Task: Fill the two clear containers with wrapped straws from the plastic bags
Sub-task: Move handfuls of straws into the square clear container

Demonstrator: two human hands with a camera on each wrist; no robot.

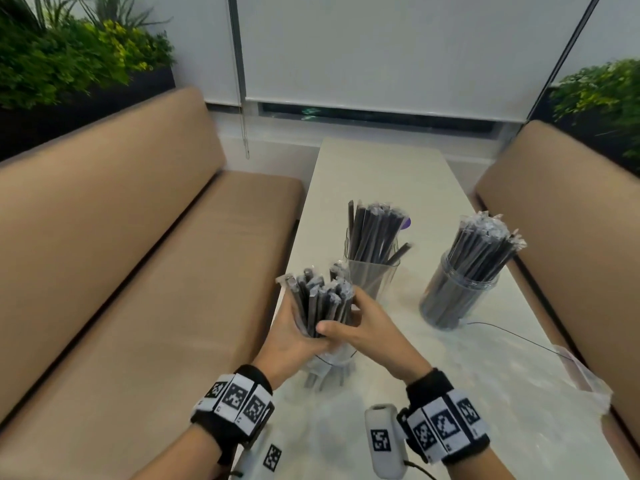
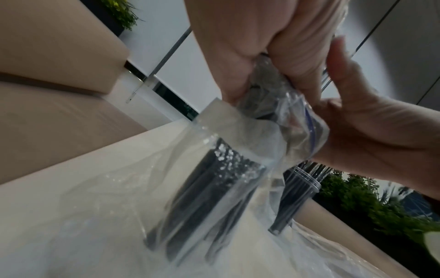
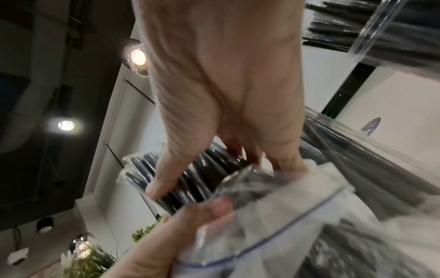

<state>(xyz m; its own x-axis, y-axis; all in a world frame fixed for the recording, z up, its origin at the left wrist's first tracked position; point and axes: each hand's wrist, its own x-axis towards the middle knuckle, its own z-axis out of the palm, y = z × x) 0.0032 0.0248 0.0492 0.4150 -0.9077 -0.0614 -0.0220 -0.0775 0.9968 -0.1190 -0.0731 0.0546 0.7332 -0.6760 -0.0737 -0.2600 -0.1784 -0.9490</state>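
Wristbands [image 1: 239, 401] with black-and-white square markers circle both wrists at the near edge of the scene, above a pale table [image 1: 450, 393]. Just beyond them, the left hand [image 1: 294, 336] curls around a clear plastic bag [image 1: 329, 363] that holds a bundle of dark wrapped straws [image 1: 320, 299]. The bundle stands nearly upright at the near left part of the table, its tops fanning out above the hand and its lower ends inside the bag close to the tabletop. In the left wrist view the bag [image 2: 238, 159] bunches under the fingers, with the straws [image 2: 214, 188] dark inside it and a blue seal line along its mouth. The right hand [image 1: 374, 332] meets the bundle from the right, thumb across the near side and fingers wrapped behind, gripping the straws just above the left hand. The right wrist view shows the right hand [image 3: 214, 94] with its thumb pressed on the straws [image 3: 202, 178] while the left thumb [image 3: 214, 208] pinches the crumpled bag [image 3: 273, 216].

To the near right, another clear plastic bag [image 1: 575, 379] lies flat on the table. Farther on, right of centre, a round clear container [image 1: 453, 299] stands packed with wrapped straws that lean to the right. Behind the held bundle, a taller clear container [image 1: 372, 275] holds fewer straws, standing upright. Tan cushioned benches [image 1: 138, 254] run along both sides of the table, with green plants [image 1: 69, 53] behind their backs and a white roller blind [image 1: 381, 46] at the far end.
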